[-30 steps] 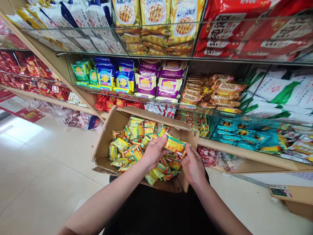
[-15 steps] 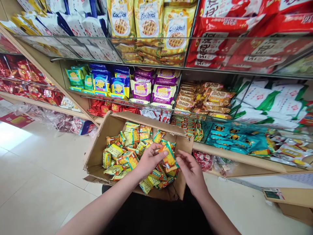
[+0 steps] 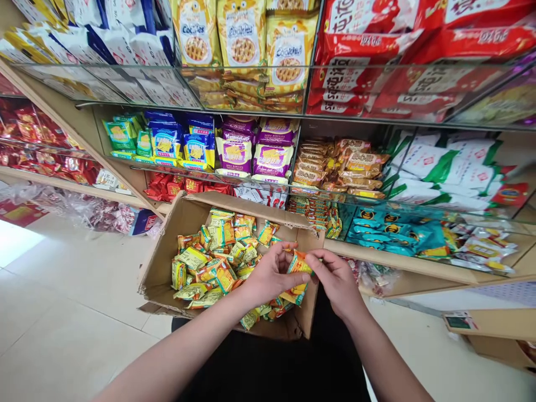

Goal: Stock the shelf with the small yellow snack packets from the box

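Note:
An open cardboard box (image 3: pixel 156 267) holds a loose heap of small yellow, orange and green snack packets (image 3: pixel 192 258). Above its right side, my left hand (image 3: pixel 272 273) grips an orange and yellow packet (image 3: pixel 298 285) between thumb and fingers. My right hand (image 3: pixel 333 276) pinches the upper right edge of the same packet, its thumb and forefinger pressed together there. Part of the packet is hidden behind my left thumb.
Glass-fronted shelves stand behind the box, with purple biscuit packs (image 3: pixel 274 151), brown packs (image 3: pixel 360 167) and teal packs (image 3: pixel 389 229). Bagged goods (image 3: pixel 104 212) lie on the tiled floor at the left. A low wooden ledge (image 3: pixel 498 329) is at the right.
My right hand has moved in and closed on the packet, where its fingers were apart before. The packet has turned and sits a little further right. The view has shifted slightly.

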Demonstrator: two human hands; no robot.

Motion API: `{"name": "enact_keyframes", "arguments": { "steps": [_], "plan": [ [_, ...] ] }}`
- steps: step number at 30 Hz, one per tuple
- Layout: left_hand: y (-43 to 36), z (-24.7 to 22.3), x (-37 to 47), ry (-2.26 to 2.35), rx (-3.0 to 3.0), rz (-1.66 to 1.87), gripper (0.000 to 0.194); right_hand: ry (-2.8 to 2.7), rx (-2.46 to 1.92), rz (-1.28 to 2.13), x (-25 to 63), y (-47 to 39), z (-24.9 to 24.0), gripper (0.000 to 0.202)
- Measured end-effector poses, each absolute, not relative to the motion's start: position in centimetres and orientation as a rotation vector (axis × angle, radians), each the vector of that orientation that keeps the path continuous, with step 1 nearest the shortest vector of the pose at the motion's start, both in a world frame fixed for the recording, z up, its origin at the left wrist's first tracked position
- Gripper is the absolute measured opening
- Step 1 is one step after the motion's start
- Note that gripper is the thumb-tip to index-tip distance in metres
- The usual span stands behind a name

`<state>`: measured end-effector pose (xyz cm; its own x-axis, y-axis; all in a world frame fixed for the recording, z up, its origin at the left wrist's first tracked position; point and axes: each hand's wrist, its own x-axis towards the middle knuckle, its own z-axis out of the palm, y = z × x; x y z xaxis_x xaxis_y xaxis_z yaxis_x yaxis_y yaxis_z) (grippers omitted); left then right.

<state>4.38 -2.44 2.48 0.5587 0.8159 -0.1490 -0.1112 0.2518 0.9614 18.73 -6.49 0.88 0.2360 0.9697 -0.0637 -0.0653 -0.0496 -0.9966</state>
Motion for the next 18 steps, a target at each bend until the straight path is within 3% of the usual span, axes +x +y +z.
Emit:
{"name": "enact_keyframes", "arguments": {
  "steps": [6, 10, 15, 18],
  "plan": [
    [-2.9, 3.0, 4.2, 0.821, 0.926, 0.710, 0.052, -0.672, -1.222, 1.086, 18.1, -7.0, 0.0, 0.022],
    [-2.2, 2.4, 3.4, 0.774, 0.928, 0.762, 0.054, -0.799, -1.293, 1.018, 19.3, -7.5, 0.0, 0.025],
    [0.2, 1.4, -1.0, 1.026, 1.141, 0.895, 0.047, -1.070, -1.585, 0.447, 25.3, -4.5, -1.4, 0.030],
    [1.3, 1.0, -4.6, 1.208, 1.183, 1.020, 0.044, -1.415, -1.743, 0.348, 28.2, 0.1, -3.5, 0.029]
  ]
}}
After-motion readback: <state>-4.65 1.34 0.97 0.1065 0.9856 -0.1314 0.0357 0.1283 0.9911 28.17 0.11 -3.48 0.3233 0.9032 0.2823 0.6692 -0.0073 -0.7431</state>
